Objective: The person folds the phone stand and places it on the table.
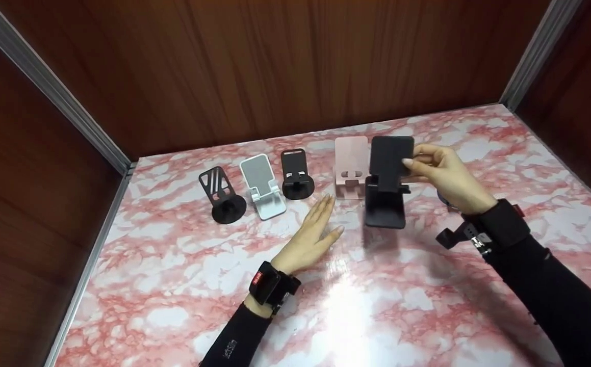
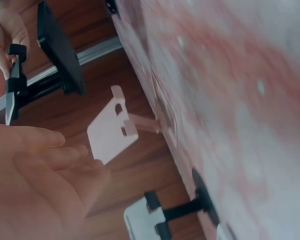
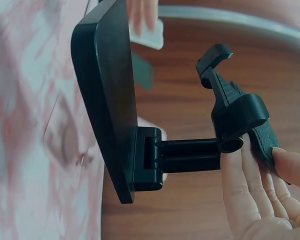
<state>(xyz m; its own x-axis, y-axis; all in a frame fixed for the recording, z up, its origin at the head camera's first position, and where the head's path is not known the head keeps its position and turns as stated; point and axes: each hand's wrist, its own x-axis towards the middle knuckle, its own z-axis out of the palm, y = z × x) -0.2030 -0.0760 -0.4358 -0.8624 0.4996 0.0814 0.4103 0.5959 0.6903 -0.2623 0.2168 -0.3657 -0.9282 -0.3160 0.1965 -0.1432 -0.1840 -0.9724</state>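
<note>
Right hand (image 1: 445, 176) pinching black phone stand (image 1: 387, 181), left hand (image 1: 311, 235) flat beside it.

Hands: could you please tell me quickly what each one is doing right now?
Left hand: open, flat on the table, holding nothing.
Right hand: holding the black stand.

The head view looks forward and down over the worktop (image 1: 377, 306) from above, well back; the left wrist view sits close behind the left hand (image 2: 35, 185), facing the pink stand (image 2: 110, 132); the right wrist view is very near the black stand (image 3: 115, 100); all share both stands.
</note>
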